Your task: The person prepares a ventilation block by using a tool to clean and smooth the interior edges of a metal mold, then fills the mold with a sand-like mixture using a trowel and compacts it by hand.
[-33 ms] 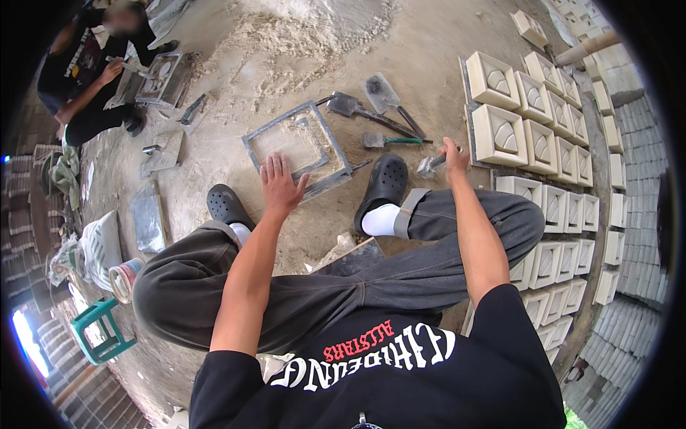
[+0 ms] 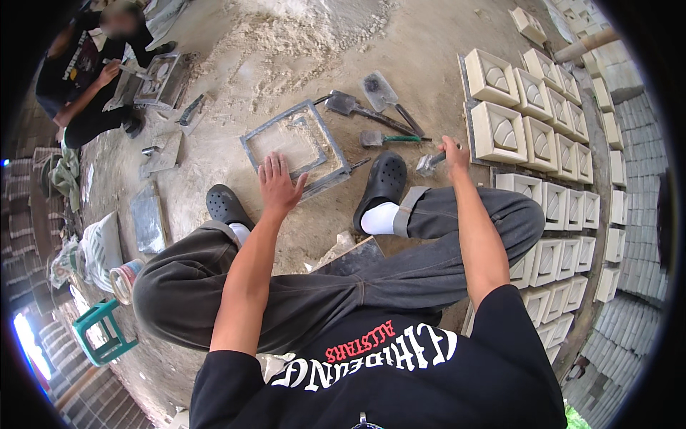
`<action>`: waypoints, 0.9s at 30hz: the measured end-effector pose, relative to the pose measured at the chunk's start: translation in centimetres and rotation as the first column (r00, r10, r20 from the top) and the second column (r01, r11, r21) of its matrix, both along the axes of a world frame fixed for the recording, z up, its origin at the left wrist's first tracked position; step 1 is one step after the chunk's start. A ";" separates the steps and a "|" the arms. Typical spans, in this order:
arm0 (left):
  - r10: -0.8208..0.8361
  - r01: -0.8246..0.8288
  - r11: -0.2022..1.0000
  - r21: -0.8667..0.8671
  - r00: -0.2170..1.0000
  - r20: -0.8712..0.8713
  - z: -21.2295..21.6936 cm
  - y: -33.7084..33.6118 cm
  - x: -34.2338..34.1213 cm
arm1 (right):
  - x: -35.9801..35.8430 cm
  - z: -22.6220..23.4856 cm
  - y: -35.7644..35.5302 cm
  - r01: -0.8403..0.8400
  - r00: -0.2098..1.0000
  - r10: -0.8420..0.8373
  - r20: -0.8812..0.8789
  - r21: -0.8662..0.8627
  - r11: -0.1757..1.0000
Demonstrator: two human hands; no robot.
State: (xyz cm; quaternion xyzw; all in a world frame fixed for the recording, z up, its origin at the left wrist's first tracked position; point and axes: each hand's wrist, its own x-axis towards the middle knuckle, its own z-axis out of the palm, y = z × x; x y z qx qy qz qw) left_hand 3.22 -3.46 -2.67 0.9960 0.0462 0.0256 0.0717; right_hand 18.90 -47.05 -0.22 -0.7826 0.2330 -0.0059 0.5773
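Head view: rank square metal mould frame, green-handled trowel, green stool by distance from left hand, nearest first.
From the left hand:
1. Square metal mould frame, under the fingers, touching.
2. Green-handled trowel, to the right, past the frame.
3. Green stool, far lower left.

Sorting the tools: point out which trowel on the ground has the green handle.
The small trowel nearest the right hand; the two larger trowels beyond it have dark handles.

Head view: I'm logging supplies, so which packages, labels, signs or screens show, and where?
No signs or screens.
Pale bulging sack: far left on the floor, slumped, whitish-grey.
Round tub with red-banded label: beside the sack, by the person's left knee.
White and red lettering on the black shirt: bottom centre.
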 end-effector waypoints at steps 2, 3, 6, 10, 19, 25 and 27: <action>0.015 -0.015 1.000 0.015 1.000 0.019 -0.2 0.8 -0.5 | 0.5 1.4 0.5 -0.119 0.976 0.106 -0.190 -0.054 0.991; 0.014 -0.015 1.000 0.026 1.000 0.009 -0.1 1.1 -0.9 | 0.8 2.5 1.1 -0.254 0.906 0.204 -0.371 -0.089 0.963; -0.030 0.030 1.000 0.002 1.000 -0.009 0.9 1.0 -0.4 | 1.4 4.0 0.2 -0.223 0.864 0.223 -0.452 0.054 0.973; -0.074 0.074 0.996 -0.053 0.997 -0.004 0.8 -0.4 0.2 | 4.0 1.7 -4.2 -0.710 0.662 0.448 -0.601 -0.311 0.631; 0.287 -0.272 0.956 -0.109 0.943 0.167 -0.6 3.4 -0.8 | 7.0 3.8 8.2 -0.720 0.693 0.541 -0.477 -0.496 0.485; 0.663 -0.589 0.658 -0.470 0.749 -0.012 -1.8 6.7 -1.5 | 4.7 -6.7 8.0 -0.775 0.534 0.491 -0.688 -0.631 -0.041; 0.684 -0.622 0.599 -0.505 0.725 -0.082 -1.3 7.7 -2.1 | 3.7 -7.7 7.7 -0.798 0.489 0.479 -0.729 -0.596 -0.092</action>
